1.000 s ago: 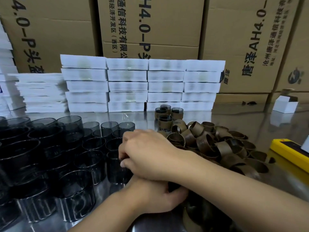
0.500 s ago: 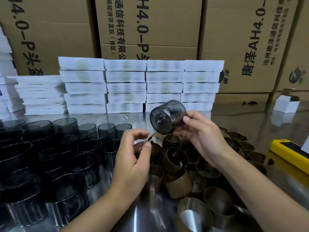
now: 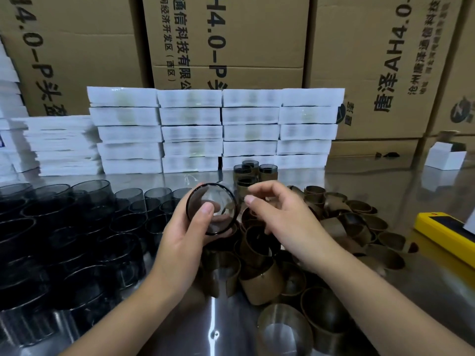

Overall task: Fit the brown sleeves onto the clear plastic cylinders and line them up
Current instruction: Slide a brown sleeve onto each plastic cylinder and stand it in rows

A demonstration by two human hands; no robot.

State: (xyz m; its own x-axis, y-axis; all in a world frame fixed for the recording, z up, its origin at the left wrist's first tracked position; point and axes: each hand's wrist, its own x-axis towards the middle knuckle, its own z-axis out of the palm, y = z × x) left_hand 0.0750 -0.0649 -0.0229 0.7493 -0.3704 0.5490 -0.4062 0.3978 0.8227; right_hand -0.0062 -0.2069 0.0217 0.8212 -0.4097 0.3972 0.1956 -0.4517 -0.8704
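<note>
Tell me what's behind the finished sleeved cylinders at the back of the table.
Stacked white boxes stand right behind the sleeved cylinders, with cardboard cartons behind those. The boxes hide the cartons' lower parts.

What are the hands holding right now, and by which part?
The left hand grips one clear plastic cylinder around its side wall, thumb across the open end that faces the camera. The right hand holds nothing.
</note>
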